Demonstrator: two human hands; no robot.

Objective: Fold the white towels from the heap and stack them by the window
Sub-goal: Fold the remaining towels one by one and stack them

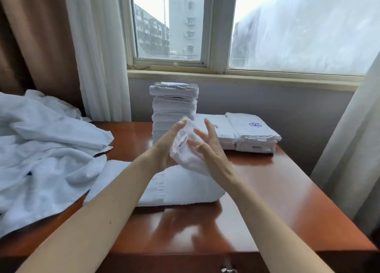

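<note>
Holding what, exactly?

A small white towel (pixel 186 152), pressed between my left hand (pixel 164 148) and right hand (pixel 213 155), raised above the counter (pixel 277 190). My fingers (pixel 208 126) are straight and spread wide, not curled round it.

And the other towels?

The heap (pixel 41 149) lies at nine o'clock, spilling over the counter's edge. A larger folded towel (pixel 181 188) lies flat just below my hands. At twelve o'clock, under the window (pixel 170 26), stands the tall stack (pixel 174 106). Two low piles sit beside it toward one o'clock — the red-marked pile (pixel 223 135), then the blue-marked pile (pixel 255 135).
</note>
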